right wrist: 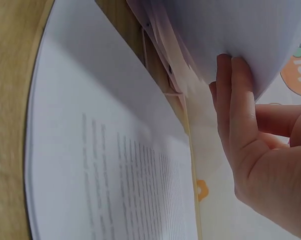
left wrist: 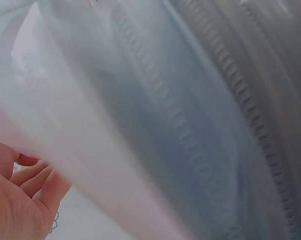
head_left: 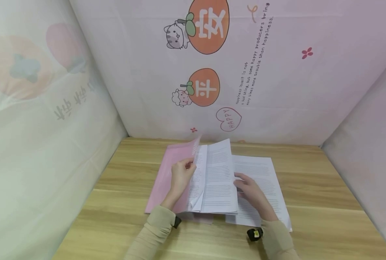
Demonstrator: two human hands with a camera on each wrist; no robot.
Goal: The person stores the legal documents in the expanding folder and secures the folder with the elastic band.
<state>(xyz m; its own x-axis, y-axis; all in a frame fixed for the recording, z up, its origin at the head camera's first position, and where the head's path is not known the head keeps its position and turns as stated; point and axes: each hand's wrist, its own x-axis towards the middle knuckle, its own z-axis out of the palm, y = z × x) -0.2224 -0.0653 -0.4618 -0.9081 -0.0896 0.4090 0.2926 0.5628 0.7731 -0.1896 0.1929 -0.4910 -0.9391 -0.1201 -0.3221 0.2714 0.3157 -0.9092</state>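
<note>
A pink folder (head_left: 176, 155) with clear plastic sleeves stands partly opened on the table. My left hand (head_left: 181, 175) pinches its raised pink cover near the right edge. In the left wrist view, that hand (left wrist: 20, 195) is at lower left beside blurred clear sleeves (left wrist: 155, 115) with ridged strips. Printed sheets (head_left: 219, 177) lie within the folder, their right side lifted. My right hand (head_left: 251, 191) grips them by that edge, its fingers (right wrist: 243, 107) against the underside in the right wrist view. Beneath this hand lies a separate stack of printed paper (head_left: 261, 169).
The wooden table (head_left: 316, 187) runs back to a printed cloth wall (head_left: 277, 90), with cloth walls at both sides. Black wrist straps (head_left: 254, 234) sit at the cuffs of both beige sleeves (head_left: 157, 227).
</note>
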